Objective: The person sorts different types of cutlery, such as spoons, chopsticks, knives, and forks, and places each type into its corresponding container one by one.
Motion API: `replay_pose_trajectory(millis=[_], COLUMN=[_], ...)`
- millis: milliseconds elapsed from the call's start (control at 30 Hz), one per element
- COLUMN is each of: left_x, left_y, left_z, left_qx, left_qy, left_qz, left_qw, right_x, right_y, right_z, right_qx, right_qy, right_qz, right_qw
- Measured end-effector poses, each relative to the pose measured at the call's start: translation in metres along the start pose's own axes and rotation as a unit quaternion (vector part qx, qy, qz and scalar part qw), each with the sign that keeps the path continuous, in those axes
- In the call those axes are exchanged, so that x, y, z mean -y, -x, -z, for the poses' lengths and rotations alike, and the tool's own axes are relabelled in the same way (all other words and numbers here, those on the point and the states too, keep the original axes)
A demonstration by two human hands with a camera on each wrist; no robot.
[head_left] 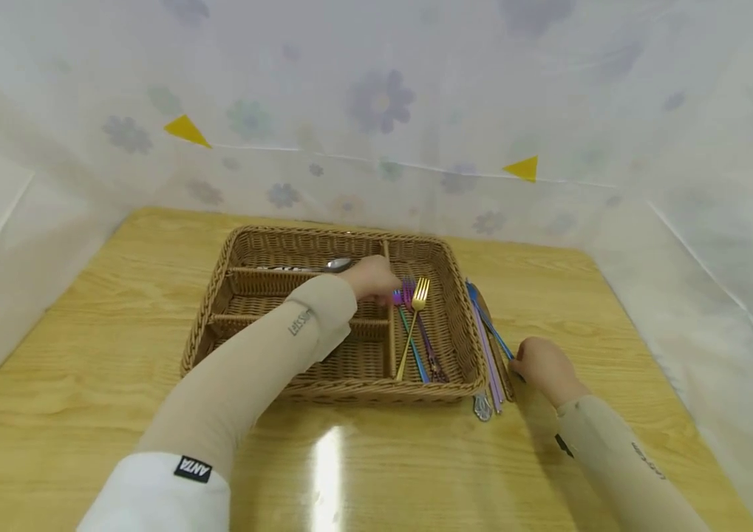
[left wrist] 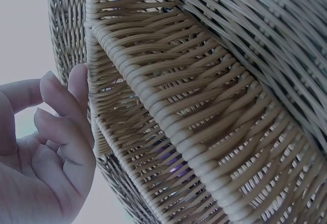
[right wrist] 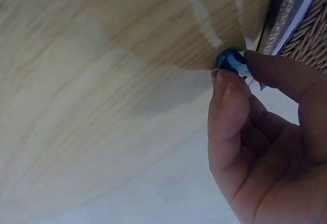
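Observation:
My left hand point(head_left: 372, 277) is over the wicker basket point(head_left: 363, 390), at the divider beside the right-hand compartment. Its fingers are loosely bent with nothing seen between them in the left wrist view. Close to its fingertips, a gold fork point(head_left: 420, 294) and purple fork point(head_left: 431, 347) lie in that compartment, with a blue-green handled fork point(head_left: 413, 343) among them. Right of the basket, my right hand point(head_left: 544, 368) pinches the near end of a slim blue piece of cutlery point(head_left: 497, 334) between thumb and fingers. Its rounded blue end point(right wrist: 230, 59) shows in the right wrist view.
Alongside the basket's right wall lie purple chopsticks point(head_left: 491, 369), a brown-gold utensil point(head_left: 502, 373) and an ornate silver handle point(head_left: 482, 407). A silver spoon point(head_left: 338, 264) rests in the back left compartment. Floral sheeting point(head_left: 376, 148) encloses the wooden table point(head_left: 403, 465).

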State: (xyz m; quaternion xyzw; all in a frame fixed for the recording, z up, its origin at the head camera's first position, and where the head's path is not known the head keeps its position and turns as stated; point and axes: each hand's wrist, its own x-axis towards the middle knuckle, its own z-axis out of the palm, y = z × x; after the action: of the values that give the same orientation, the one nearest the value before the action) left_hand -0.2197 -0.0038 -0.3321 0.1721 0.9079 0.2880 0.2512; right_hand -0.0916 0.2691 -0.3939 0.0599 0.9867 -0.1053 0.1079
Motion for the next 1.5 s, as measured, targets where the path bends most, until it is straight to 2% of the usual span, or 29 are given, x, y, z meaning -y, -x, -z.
replay_pose_trajectory(millis=[233, 333, 467, 567, 633, 700, 900, 1133, 1300, 1400, 1500], left_x=[0.001, 0.001, 0.000, 0.000, -0.001, -0.001, -0.002, -0.005, -0.009, -0.012, -0.015], left_y=[-0.001, -0.001, 0.000, 0.002, 0.002, 0.002, 0.002, 0.003, 0.003, 0.002, 0.000], left_z=[0.001, 0.000, 0.000, 0.000, 0.000, 0.001, 0.001, -0.001, -0.002, -0.003, -0.004], left_qx=[0.003, 0.002, 0.001, -0.001, -0.001, -0.001, 0.002, 0.007, 0.019, 0.022, 0.022], left_qy=[-0.011, -0.017, -0.018, -0.016, -0.015, -0.011, 0.026, 0.035, 0.035, 0.035, 0.037], left_qz=[-0.003, -0.004, -0.003, -0.002, -0.003, -0.004, 0.000, 0.005, -0.013, -0.028, -0.033], left_qw=[0.9999, 0.9998, 0.9998, 0.9999, 0.9999, 0.9999, 0.9997, 0.9994, 0.9991, 0.9987, 0.9985], right_x=[-0.001, -0.004, -0.010, -0.014, -0.015, -0.016, -0.015, -0.013, -0.007, 0.000, 0.007], right_y=[-0.002, -0.002, -0.002, -0.004, -0.006, -0.008, -0.010, -0.008, -0.002, 0.002, 0.005], right_z=[-0.001, -0.001, 0.001, 0.004, 0.005, 0.006, 0.009, 0.012, 0.016, 0.020, 0.023], right_qx=[0.000, 0.002, 0.016, 0.032, 0.040, 0.051, 0.091, 0.113, 0.131, 0.141, 0.145], right_qy=[0.021, 0.010, -0.072, -0.155, -0.213, -0.271, -0.430, -0.528, -0.596, -0.614, -0.615], right_qz=[-0.028, -0.019, -0.001, -0.004, -0.015, -0.024, -0.032, -0.007, 0.015, 0.025, 0.030], right_qw=[0.999, 1.000, 0.997, 0.987, 0.976, 0.961, 0.898, 0.841, 0.792, 0.776, 0.774])
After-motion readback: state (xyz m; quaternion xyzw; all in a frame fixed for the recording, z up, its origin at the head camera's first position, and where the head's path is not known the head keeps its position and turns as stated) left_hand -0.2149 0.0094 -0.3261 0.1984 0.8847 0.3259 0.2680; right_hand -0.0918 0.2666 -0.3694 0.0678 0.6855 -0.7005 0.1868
